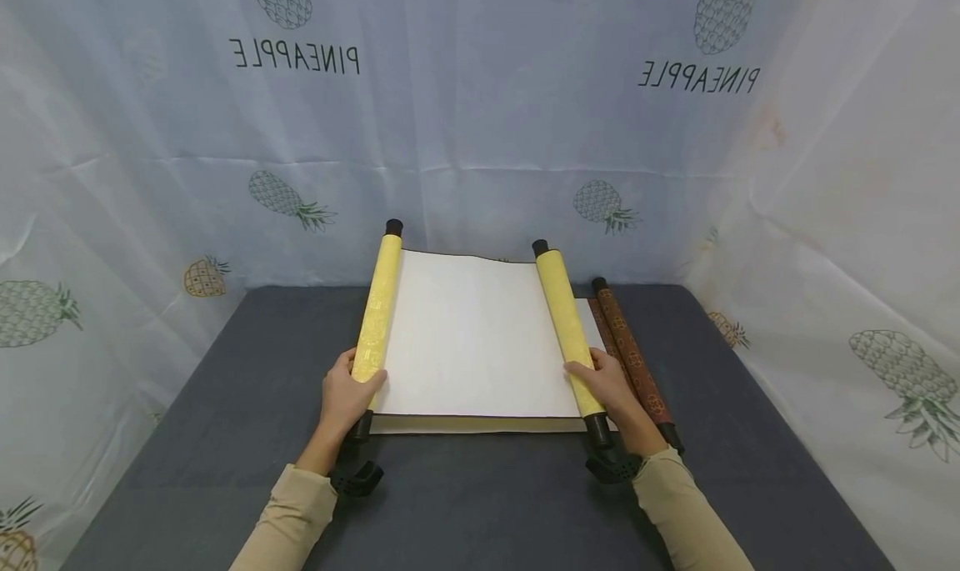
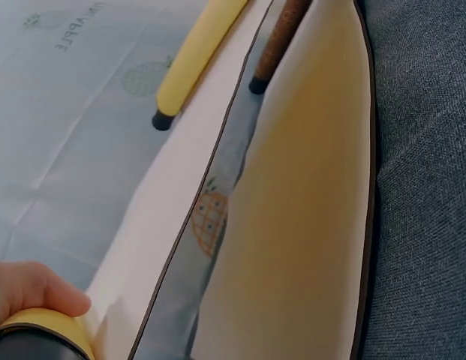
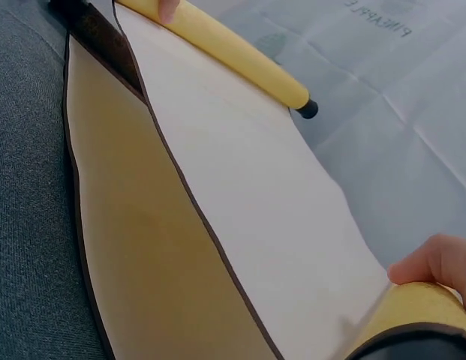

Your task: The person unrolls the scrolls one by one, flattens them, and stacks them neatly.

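A partly unrolled scroll spans both hands, its white paper (image 1: 472, 338) stretched between two yellow rollers with black end knobs. My left hand (image 1: 349, 394) grips the left yellow roller (image 1: 381, 304) near its close end, thumb on top. My right hand (image 1: 611, 385) grips the right yellow roller (image 1: 564, 313) in the same way. In the wrist views this paper is raised over a second white sheet (image 2: 308, 187) that lies on the table. A brown patterned roller (image 1: 630, 350) with black knobs lies at the right end of that lower sheet.
A dark grey cloth (image 1: 465, 504) covers the table. Behind and at both sides hangs a pale curtain (image 1: 480, 121) printed with pineapples; the table's far edge meets it. Each wrist wears a black camera mount (image 1: 360, 479).
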### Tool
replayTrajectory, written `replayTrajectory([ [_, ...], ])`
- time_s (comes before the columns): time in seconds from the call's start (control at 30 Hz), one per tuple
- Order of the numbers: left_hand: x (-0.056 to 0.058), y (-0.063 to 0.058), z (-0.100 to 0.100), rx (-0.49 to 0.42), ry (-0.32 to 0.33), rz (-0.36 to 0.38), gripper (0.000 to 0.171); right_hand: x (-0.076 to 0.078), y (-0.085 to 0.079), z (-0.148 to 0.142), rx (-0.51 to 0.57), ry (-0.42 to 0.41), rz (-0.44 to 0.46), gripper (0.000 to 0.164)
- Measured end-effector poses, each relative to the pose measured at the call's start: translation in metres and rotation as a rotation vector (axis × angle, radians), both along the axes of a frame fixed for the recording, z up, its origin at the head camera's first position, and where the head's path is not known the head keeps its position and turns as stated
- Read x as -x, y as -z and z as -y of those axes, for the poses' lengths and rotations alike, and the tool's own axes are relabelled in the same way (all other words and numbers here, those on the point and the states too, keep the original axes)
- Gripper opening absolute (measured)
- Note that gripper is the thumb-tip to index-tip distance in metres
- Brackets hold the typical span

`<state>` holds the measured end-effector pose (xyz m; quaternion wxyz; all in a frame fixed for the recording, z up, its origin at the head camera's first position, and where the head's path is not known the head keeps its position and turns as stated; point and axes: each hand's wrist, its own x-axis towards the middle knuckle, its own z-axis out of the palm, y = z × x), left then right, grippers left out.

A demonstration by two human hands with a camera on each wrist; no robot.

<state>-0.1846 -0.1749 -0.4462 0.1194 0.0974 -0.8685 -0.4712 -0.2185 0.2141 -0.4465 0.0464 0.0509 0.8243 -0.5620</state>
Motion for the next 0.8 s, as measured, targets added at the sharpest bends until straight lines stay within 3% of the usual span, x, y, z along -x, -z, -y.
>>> replayTrajectory([
  [0.3,-0.0017,-0.0008,0.005,-0.044,0.018,-0.009,0.063,-0.004,-0.0049,-0.003,-0.006,-0.027,-0.019,0.059],
  [0.6,-0.0003,0.0016,0.0083,-0.006,0.01,-0.071,0.062,-0.0006,0.0005,-0.007,-0.024,-0.062,-0.047,0.065],
  [0.8,-0.0009,0.0033,0.0104,-0.022,0.011,-0.059,0.065,0.0016,0.0035,-0.0068,-0.021,-0.025,-0.037,0.064],
])
